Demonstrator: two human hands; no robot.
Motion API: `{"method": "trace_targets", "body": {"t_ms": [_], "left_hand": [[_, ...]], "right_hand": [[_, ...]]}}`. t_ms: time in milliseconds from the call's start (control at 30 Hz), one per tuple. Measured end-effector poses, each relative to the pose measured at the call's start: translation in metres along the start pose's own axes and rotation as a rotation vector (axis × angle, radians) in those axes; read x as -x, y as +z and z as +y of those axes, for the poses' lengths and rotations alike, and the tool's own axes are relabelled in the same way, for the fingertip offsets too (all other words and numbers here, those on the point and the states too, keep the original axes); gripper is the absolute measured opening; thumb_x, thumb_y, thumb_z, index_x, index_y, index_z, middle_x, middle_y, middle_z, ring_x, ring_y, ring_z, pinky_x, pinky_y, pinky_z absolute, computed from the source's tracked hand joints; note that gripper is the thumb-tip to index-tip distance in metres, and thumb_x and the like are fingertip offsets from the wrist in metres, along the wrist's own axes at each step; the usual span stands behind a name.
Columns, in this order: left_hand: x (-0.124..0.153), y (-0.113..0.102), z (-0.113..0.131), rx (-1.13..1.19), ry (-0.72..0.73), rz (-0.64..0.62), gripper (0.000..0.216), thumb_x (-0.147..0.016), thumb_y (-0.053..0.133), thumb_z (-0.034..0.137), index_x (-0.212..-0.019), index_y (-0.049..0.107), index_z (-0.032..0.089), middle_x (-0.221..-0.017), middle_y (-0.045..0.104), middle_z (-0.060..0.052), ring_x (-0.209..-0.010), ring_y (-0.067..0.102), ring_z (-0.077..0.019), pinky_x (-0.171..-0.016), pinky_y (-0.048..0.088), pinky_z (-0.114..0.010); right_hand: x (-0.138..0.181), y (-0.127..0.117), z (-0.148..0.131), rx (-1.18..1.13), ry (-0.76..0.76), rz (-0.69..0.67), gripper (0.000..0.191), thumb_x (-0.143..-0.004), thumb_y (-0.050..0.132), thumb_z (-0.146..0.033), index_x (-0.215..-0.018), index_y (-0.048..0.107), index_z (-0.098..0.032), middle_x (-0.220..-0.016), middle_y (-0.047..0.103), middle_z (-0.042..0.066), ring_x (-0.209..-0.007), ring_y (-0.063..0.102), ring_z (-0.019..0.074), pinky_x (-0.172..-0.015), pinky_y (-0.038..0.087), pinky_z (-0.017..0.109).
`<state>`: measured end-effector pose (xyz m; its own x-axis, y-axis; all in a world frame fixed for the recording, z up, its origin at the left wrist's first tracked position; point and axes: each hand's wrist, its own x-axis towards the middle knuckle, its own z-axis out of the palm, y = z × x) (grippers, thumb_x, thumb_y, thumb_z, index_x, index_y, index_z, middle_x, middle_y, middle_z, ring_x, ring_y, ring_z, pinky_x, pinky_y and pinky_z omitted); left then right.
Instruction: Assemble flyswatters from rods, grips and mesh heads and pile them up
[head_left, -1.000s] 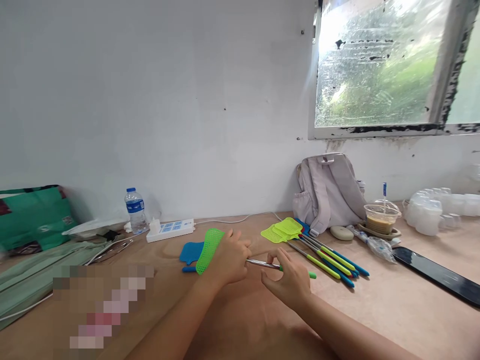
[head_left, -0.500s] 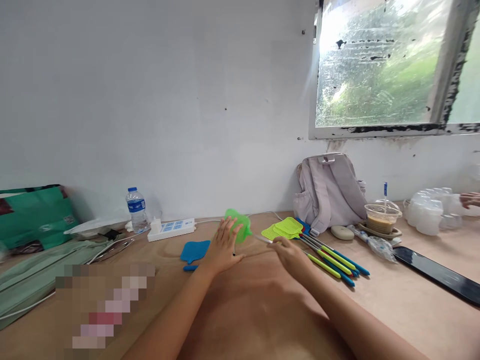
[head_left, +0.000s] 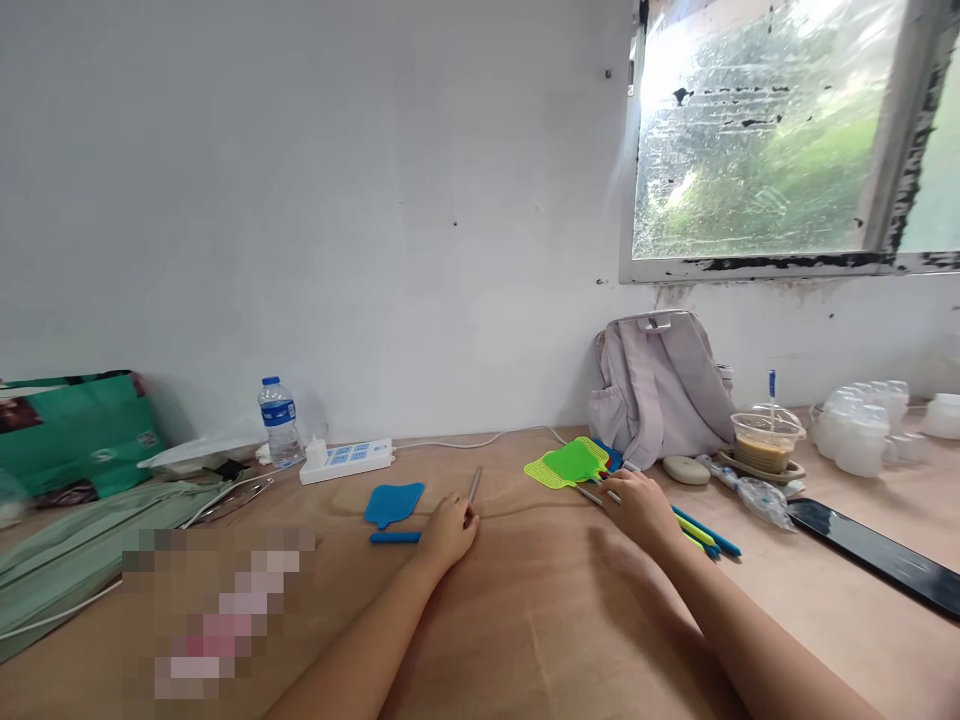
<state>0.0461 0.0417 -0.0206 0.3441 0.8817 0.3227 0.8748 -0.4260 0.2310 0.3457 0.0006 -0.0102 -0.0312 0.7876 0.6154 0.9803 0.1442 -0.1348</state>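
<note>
My right hand point(head_left: 639, 508) is closed round the shaft of a bright green fly swatter point(head_left: 576, 462), at the pile on the right. The swatter's head lies on top of yellow-green swatter heads point(head_left: 546, 474). Yellow and blue handles point(head_left: 709, 530) stick out beyond the hand. My left hand point(head_left: 450, 530) rests on the table, fingers curled round a thin metal rod point(head_left: 475, 484) that points towards the wall. Left of it lie a loose blue swatter head point(head_left: 394, 503) and a blue handle point(head_left: 395, 538), whose right end is hidden by the hand.
A power strip point(head_left: 346, 461) and a water bottle point(head_left: 278, 424) stand near the wall. At the right are a backpack point(head_left: 664, 390), a drink cup point(head_left: 765, 440), a black flat case point(head_left: 877, 550) and white plastic bottles point(head_left: 860, 435). A green bag point(head_left: 82, 430) is at far left.
My right hand has carried the green fly swatter right onto the pile. My left hand has left the swatter's head, dropped lower and closed on the metal rod. A person's hand at far right is gone.
</note>
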Motion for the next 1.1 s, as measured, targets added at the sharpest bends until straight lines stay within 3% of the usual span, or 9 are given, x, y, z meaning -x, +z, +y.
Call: {"method": "trace_targets", "body": {"t_ms": [133, 233, 367, 533, 667, 767, 867, 933, 1100], "left_hand": [[-0.001, 0.002, 0.002, -0.013, -0.055, 0.042, 0.019, -0.082, 0.036, 0.009, -0.09, 0.052, 0.017, -0.095, 0.058, -0.008, -0.093, 0.055, -0.0189, -0.081, 0.042, -0.032], [0.003, 0.007, 0.005, -0.036, -0.116, 0.033, 0.031, -0.081, 0.033, 0.003, -0.106, 0.046, 0.014, -0.107, 0.054, -0.013, -0.1, 0.053, -0.0198, -0.082, 0.041, -0.031], [0.015, 0.011, 0.012, -0.081, -0.184, -0.026, 0.042, -0.073, 0.031, -0.007, -0.107, 0.048, 0.009, -0.109, 0.05, -0.018, -0.098, 0.054, -0.023, -0.081, 0.04, -0.032], [0.04, 0.008, 0.026, 0.024, -0.27, -0.083, 0.052, -0.072, 0.032, -0.004, -0.122, 0.041, 0.009, -0.115, 0.047, -0.018, -0.103, 0.051, -0.0247, -0.087, 0.037, -0.035], [0.061, 0.006, 0.037, 0.391, -0.086, -0.148, 0.061, -0.074, 0.037, 0.003, -0.133, 0.025, 0.013, -0.122, 0.044, -0.016, -0.111, 0.045, -0.0217, -0.093, 0.035, -0.033], [0.07, 0.004, 0.044, 0.571, -0.02, -0.173, 0.05, -0.082, 0.033, 0.012, -0.131, 0.026, 0.014, -0.117, 0.047, -0.014, -0.108, 0.046, -0.0193, -0.093, 0.036, -0.033], [0.072, 0.0, 0.048, 0.682, 0.013, -0.169, 0.041, -0.087, 0.03, 0.021, -0.127, 0.03, 0.016, -0.118, 0.048, -0.012, -0.108, 0.046, -0.0183, -0.096, 0.034, -0.034], [0.073, -0.004, 0.05, 0.718, 0.066, -0.182, 0.039, -0.087, 0.032, 0.023, -0.126, 0.032, 0.017, -0.122, 0.046, -0.011, -0.111, 0.044, -0.0182, -0.097, 0.033, -0.034], [0.07, -0.018, 0.043, 0.705, 0.177, -0.315, 0.041, -0.085, 0.04, 0.027, -0.125, 0.033, 0.022, -0.112, 0.054, -0.006, -0.098, 0.052, -0.0171, -0.086, 0.041, -0.033]], "right_hand": [[0.004, 0.003, -0.044, -0.342, -0.093, -0.079, 0.022, -0.071, 0.048, -0.013, -0.078, 0.068, -0.02, -0.078, 0.068, 0.004, -0.074, 0.06, 0.0179, -0.068, 0.043, 0.028], [0.015, 0.015, -0.076, -0.517, -0.065, -0.172, 0.026, -0.066, 0.048, -0.009, -0.081, 0.066, -0.018, -0.066, 0.066, 0.002, -0.059, 0.058, 0.0144, -0.054, 0.042, 0.023], [0.028, 0.027, -0.107, -0.658, -0.031, -0.29, 0.029, -0.063, 0.051, -0.008, -0.087, 0.064, -0.017, -0.061, 0.063, 0.0, -0.053, 0.055, 0.0123, -0.048, 0.038, 0.021], [0.033, 0.03, -0.133, -1.083, 0.356, -0.4, 0.025, -0.066, 0.055, -0.013, -0.09, 0.058, -0.014, -0.071, 0.063, 0.003, -0.06, 0.059, 0.0131, -0.053, 0.044, 0.022], [0.034, 0.031, -0.147, -1.444, 0.637, -0.523, 0.012, -0.071, 0.054, -0.016, -0.083, 0.051, -0.015, -0.06, 0.059, -0.001, -0.045, 0.055, 0.0103, -0.043, 0.043, 0.021], [0.033, 0.031, -0.147, -1.572, 0.74, -0.546, 0.013, -0.071, 0.057, -0.02, -0.07, 0.045, -0.017, -0.054, 0.057, -0.001, -0.04, 0.053, 0.0088, -0.039, 0.04, 0.019], [0.032, 0.029, -0.144, -1.583, 0.783, -0.54, 0.024, -0.07, 0.061, -0.023, -0.066, 0.037, -0.02, -0.049, 0.054, -0.003, -0.04, 0.053, 0.0093, -0.039, 0.039, 0.018], [0.031, 0.026, -0.142, -1.464, 0.72, -0.552, 0.024, -0.07, 0.06, -0.024, -0.068, 0.036, -0.021, -0.047, 0.052, -0.006, -0.038, 0.052, 0.0099, -0.037, 0.037, 0.019], [0.032, 0.016, -0.134, -0.791, 0.257, -0.508, 0.012, -0.076, 0.05, -0.024, -0.066, 0.051, -0.018, -0.057, 0.057, -0.002, -0.046, 0.052, 0.0111, -0.044, 0.032, 0.021]]}}
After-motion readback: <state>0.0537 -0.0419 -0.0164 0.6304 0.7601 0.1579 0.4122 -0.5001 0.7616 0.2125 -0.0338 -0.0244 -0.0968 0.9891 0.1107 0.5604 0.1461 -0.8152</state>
